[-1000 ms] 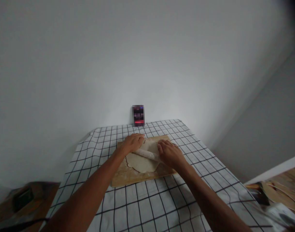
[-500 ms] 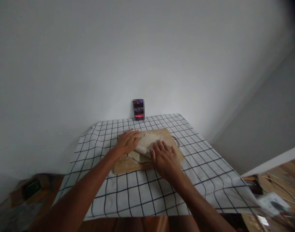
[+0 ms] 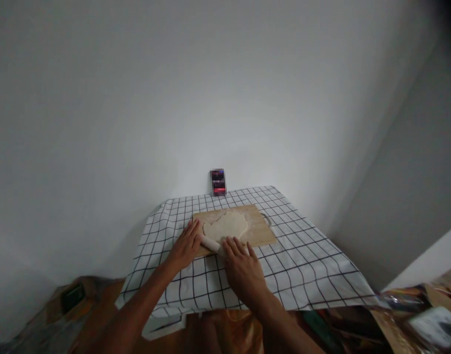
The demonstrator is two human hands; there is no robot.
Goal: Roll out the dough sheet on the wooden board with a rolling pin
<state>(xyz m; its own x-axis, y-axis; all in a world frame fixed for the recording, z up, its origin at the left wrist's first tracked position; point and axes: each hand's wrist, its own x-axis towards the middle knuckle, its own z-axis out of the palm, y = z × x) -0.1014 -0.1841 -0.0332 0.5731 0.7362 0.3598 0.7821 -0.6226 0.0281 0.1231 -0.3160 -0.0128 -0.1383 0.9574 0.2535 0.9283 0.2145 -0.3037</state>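
A pale wooden rolling pin (image 3: pixel 212 245) lies at a slant along the near edge of a sheet of rolled-out dough (image 3: pixel 227 225). My left hand (image 3: pixel 188 243) holds its left end, the fingers reaching forward over it. At the other end my right hand (image 3: pixel 242 260) is closed over the pin, its fingertips near the dough's front edge. Both palms hide the pin's ends. The dough is thin, cream-coloured and uneven at the rim. Beneath it is a wooden cutting board (image 3: pixel 260 233) with a metal handle (image 3: pixel 266 219) at its right side.
A black-and-white checked cloth (image 3: pixel 302 255) covers the table. At the back, a dark, pixelated upright object (image 3: pixel 218 183) leans by the white wall (image 3: pixel 218 98). On the floor are a cardboard box (image 3: pixel 72 297) at left and a blurred white object (image 3: pixel 435 324) at right.
Both hands have drawn the rolling pin back toward me, from the middle of the dough to its near edge. More of the dough now shows. The camera view has shifted slightly.
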